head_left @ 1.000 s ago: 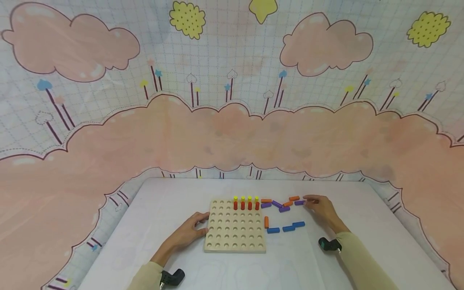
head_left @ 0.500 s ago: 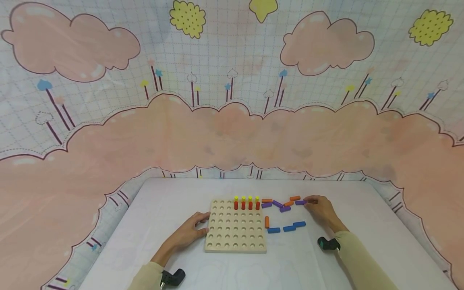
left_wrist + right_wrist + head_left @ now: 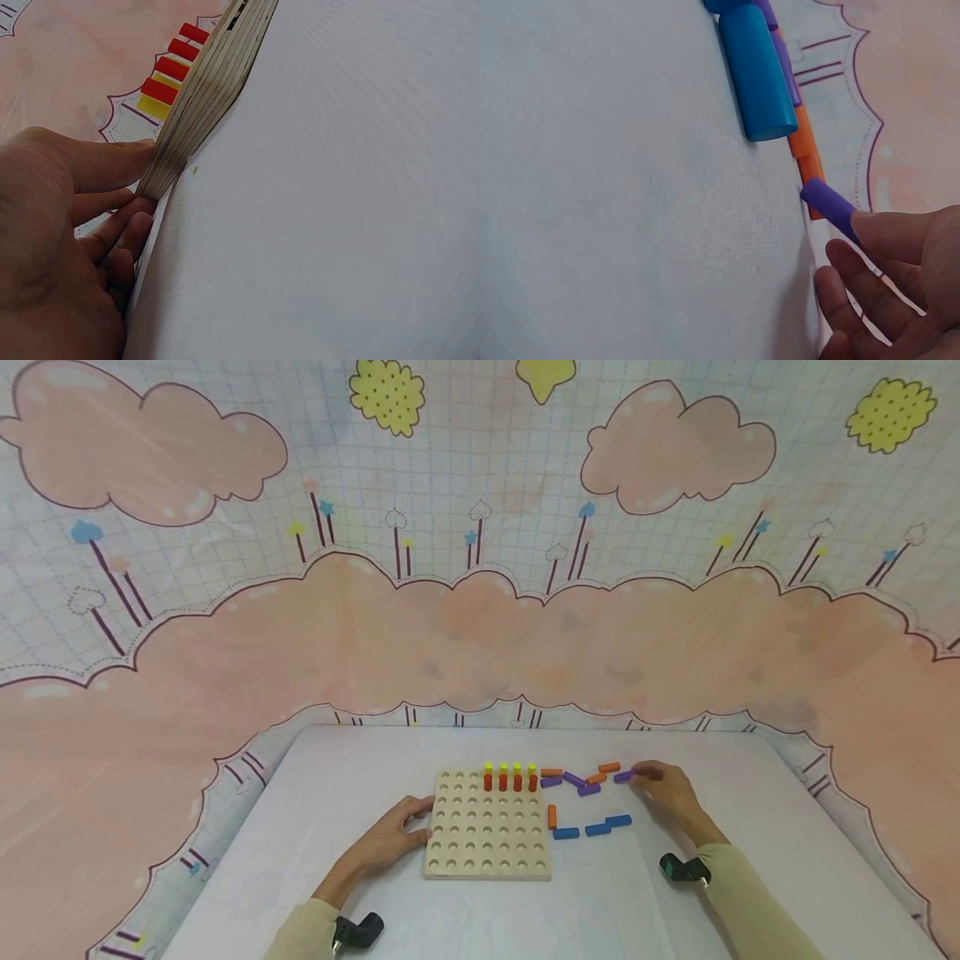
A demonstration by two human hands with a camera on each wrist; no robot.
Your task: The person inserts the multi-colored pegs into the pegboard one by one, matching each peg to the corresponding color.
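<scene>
In the head view, the left hand [image 3: 392,832] rests at the left side of the board [image 3: 487,822], its grip loose, not wrapped round it. Four red pegs [image 3: 502,782] stand in a row in the board's far right part, four yellow pegs [image 3: 517,768] directly behind them. The right hand [image 3: 670,789] pinches one end of a purple peg [image 3: 623,776], beyond the board's far right corner. Between that peg and the board lie orange pegs [image 3: 609,767] and other purple pegs [image 3: 588,790]; blue pegs [image 3: 597,829] lie nearer the person on the surface [image 3: 600,893].

In the left wrist view, thumb and fingers touch the board's layered edge.

In the right wrist view, the grip holds the slanting purple peg under the thumb; whether its free end touches the surface cannot be told.
</scene>
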